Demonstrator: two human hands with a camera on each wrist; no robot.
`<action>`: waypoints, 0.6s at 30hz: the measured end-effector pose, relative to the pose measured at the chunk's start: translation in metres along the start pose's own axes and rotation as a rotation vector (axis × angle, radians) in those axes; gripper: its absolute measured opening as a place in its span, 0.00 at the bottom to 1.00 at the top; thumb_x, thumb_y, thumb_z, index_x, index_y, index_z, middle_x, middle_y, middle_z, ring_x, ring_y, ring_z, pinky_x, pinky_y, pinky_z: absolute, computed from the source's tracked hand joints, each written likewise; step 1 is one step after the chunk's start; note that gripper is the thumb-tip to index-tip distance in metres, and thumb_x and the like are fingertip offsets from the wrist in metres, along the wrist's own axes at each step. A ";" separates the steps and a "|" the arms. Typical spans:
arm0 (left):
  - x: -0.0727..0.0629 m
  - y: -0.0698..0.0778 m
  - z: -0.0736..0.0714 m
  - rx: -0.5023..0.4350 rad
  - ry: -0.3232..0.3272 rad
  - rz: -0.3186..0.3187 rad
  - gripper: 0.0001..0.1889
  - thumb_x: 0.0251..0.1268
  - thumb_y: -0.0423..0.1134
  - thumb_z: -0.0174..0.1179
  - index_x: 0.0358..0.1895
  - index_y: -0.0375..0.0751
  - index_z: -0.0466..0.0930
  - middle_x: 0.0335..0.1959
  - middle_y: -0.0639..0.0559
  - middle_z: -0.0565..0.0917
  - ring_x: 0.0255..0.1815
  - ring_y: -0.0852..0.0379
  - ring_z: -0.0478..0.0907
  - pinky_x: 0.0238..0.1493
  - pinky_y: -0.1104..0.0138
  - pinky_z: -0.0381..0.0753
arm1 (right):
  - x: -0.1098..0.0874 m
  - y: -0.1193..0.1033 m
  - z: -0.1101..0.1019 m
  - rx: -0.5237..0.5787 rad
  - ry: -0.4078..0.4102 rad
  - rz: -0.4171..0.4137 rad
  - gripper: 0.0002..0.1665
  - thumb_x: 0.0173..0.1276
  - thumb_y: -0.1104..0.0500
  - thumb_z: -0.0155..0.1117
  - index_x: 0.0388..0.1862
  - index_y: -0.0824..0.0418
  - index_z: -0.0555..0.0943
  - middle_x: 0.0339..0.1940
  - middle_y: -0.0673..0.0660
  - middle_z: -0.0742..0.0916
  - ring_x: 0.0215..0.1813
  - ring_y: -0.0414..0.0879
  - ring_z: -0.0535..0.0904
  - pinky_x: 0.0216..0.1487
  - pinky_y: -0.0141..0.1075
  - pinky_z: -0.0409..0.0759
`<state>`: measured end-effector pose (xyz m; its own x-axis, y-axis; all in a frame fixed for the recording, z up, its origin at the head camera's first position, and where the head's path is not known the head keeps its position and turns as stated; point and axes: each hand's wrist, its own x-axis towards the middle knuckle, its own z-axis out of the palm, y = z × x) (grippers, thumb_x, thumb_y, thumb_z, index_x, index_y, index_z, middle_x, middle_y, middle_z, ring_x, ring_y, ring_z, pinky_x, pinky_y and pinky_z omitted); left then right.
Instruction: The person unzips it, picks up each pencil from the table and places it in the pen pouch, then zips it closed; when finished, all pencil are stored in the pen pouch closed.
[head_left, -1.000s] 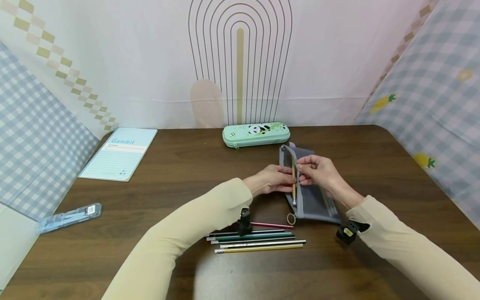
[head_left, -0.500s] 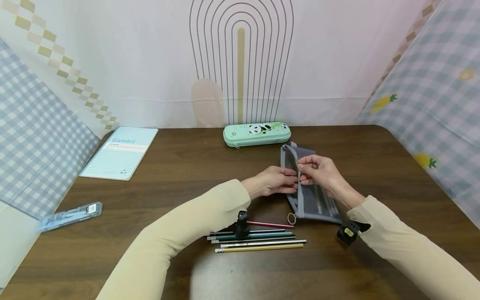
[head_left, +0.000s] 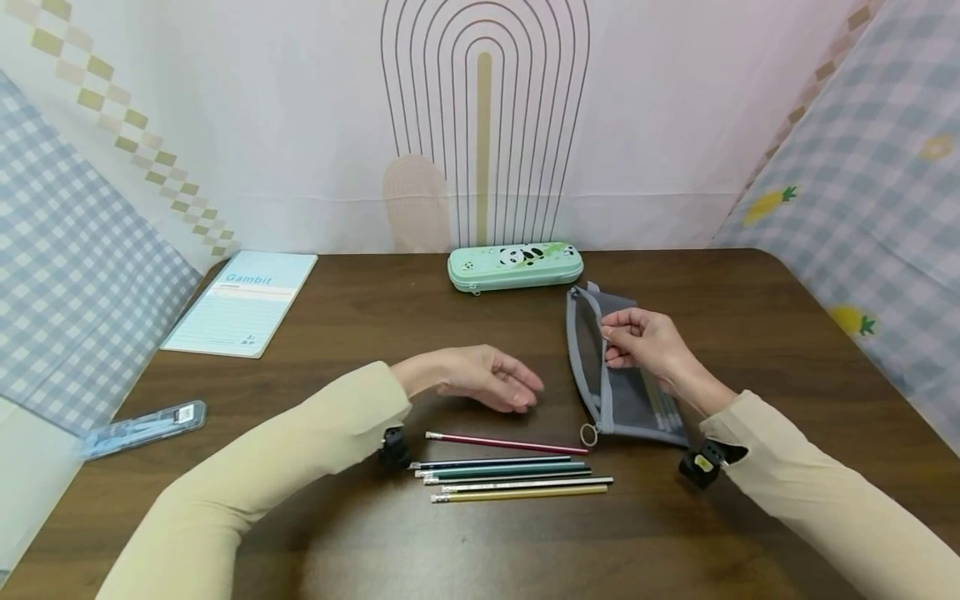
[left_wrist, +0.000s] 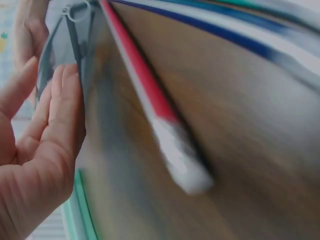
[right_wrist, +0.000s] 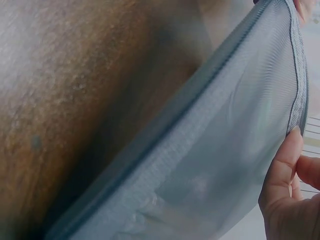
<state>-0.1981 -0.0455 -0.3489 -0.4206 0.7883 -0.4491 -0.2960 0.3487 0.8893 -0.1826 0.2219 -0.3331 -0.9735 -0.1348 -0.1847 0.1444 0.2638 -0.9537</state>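
Observation:
A grey mesh zip pouch lies at right of centre, its zipped mouth gaping toward the left. My right hand pinches the near lip of that mouth between thumb and fingers; the right wrist view shows the pinch on the zip edge. Pale pencil-like sticks show through the mesh. My left hand hovers over the table left of the pouch, fingers relaxed and holding nothing. Just below it lies a red pencil, its eraser end large in the left wrist view. Several more pencils, dark, green, silver and gold, lie side by side nearer me.
A mint panda pencil case sits at the back of the table. At far left are a light blue notebook and a clear blue packet. Printed cloth hangs behind and on both sides.
The left hand has put a gold pencil inside the pouch, then withdrawn to the left with nothing in it. The right hand has kept its pinch on the pouch lip.

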 end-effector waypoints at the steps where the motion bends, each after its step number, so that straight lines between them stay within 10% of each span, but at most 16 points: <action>1: -0.005 -0.004 -0.002 0.016 -0.007 -0.013 0.20 0.65 0.25 0.54 0.61 0.28 0.69 0.52 0.38 0.80 0.44 0.60 0.80 0.54 0.64 0.79 | 0.000 0.000 0.000 -0.001 -0.002 0.000 0.22 0.71 0.63 0.55 0.56 0.77 0.66 0.25 0.46 0.81 0.24 0.35 0.79 0.30 0.28 0.83; 18: -0.023 -0.026 -0.001 0.339 -0.034 0.085 0.20 0.54 0.23 0.64 0.53 0.28 0.76 0.40 0.46 0.83 0.38 0.62 0.79 0.47 0.71 0.80 | -0.001 0.001 -0.002 0.021 -0.003 -0.014 0.20 0.71 0.64 0.54 0.55 0.78 0.66 0.24 0.46 0.81 0.23 0.35 0.80 0.30 0.28 0.83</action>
<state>-0.1813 -0.0729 -0.3614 -0.4008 0.8364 -0.3738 0.0430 0.4248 0.9043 -0.1819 0.2237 -0.3332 -0.9750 -0.1410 -0.1716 0.1342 0.2417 -0.9610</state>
